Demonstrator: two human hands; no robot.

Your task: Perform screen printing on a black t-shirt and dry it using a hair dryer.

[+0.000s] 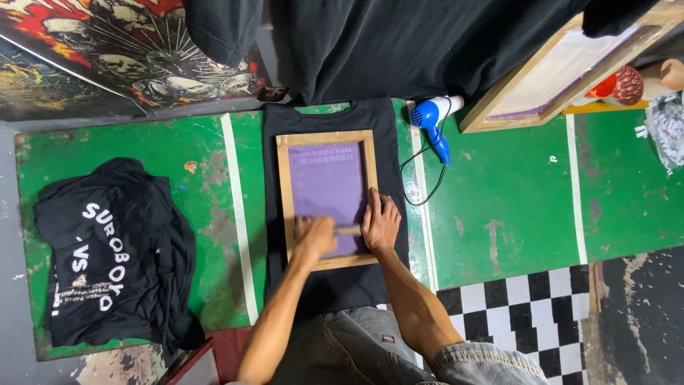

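**Two hands on one printing frame**

My left hand (313, 237) is closed around a squeegee (346, 230), near the bottom of the purple screen. My right hand (381, 222) lies flat and open, pressing on the right side of the wooden frame (325, 137). The frame sits on a black shirt (388, 142), spread on the green table (499, 199). If my flat hand lets go, I think the frame could slide and smear the print. A blue hair dryer (431, 117) waits nearby.
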